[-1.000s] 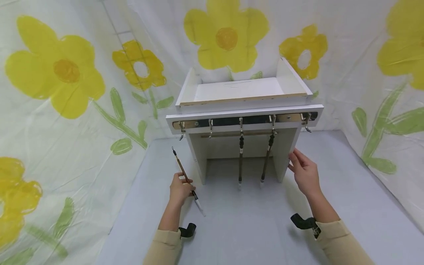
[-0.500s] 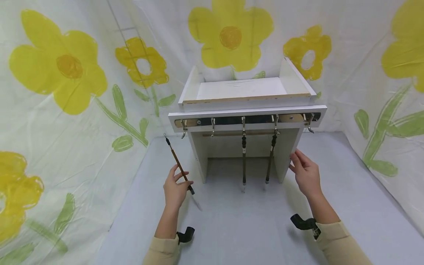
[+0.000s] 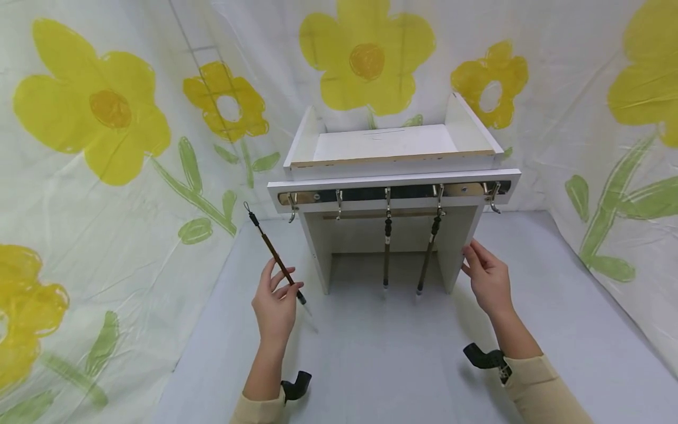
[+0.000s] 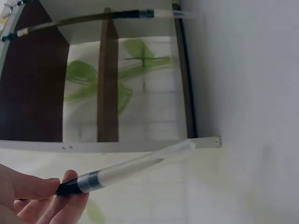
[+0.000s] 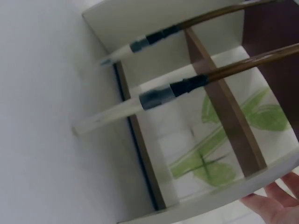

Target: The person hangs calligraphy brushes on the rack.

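My left hand (image 3: 275, 306) pinches a calligraphy brush (image 3: 276, 254) with a brown handle and a hanging loop at its upper end. It is left of the white hook rack (image 3: 394, 176), tilted with its loop up and leftward. In the left wrist view a clear cap (image 4: 140, 168) covers the brush's tip. My right hand (image 3: 490, 281) grips the front edge of the rack's right side panel. Two capped brushes hang from hooks: one at the middle hook (image 3: 386, 253), another brush (image 3: 426, 259) just right of it.
A metal rail (image 3: 362, 194) with several hooks runs across the rack's front. An open-topped shelf (image 3: 386, 144) forms the upper part. The rack stands on a pale table (image 3: 371, 365), before a white curtain (image 3: 296, 53) with painted yellow flowers.
My left hand has moved up and to the left with the brush, away from the table's front. The right hand stays on the side panel. The hanging brushes sway slightly.
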A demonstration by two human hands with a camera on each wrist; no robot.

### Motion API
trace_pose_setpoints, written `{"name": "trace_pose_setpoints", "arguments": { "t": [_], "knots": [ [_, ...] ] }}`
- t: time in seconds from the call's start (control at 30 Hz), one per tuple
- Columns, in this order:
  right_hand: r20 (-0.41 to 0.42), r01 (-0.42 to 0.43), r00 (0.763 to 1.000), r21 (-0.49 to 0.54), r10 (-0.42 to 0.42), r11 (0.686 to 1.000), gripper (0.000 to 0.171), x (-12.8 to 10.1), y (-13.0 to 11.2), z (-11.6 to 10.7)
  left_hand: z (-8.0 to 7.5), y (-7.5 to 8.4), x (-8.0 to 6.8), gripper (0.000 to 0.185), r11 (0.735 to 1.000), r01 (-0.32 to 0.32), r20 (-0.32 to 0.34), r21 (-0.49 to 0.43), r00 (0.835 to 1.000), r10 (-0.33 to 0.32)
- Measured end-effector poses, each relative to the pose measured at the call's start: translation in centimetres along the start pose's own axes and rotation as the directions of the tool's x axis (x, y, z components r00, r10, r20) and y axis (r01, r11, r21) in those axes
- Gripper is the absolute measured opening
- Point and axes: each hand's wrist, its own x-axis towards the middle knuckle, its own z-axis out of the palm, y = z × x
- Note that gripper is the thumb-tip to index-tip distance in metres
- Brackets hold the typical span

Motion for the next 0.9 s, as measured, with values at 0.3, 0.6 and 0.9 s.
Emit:
{"name": "trace_pose_setpoints", "arguments": {
  "t": [0.3,0.6,0.9],
  "knots": [
    [-0.01,0.015,1.0,-0.027,-0.015,1.0,0.048,-0.1,0.1,0.0,1.5,2.0,-2.5,0.063,0.895,-0.407,-0.049,0.181,0.906,0.421],
    [-0.014,0.001,1.0,-0.021,-0.001,1.0,0.048,-0.2,-0.1,0.0,3.1,2.5,-4.3,0.071,0.851,-0.478,0.102,0.219,0.878,0.467],
    [-0.015,-0.008,1.0,-0.031,0.007,0.999,0.049,-0.2,-0.3,0.2,3.7,1.7,-4.8,0.075,0.833,-0.487,0.14,0.262,0.874,0.466]
  ]
}}
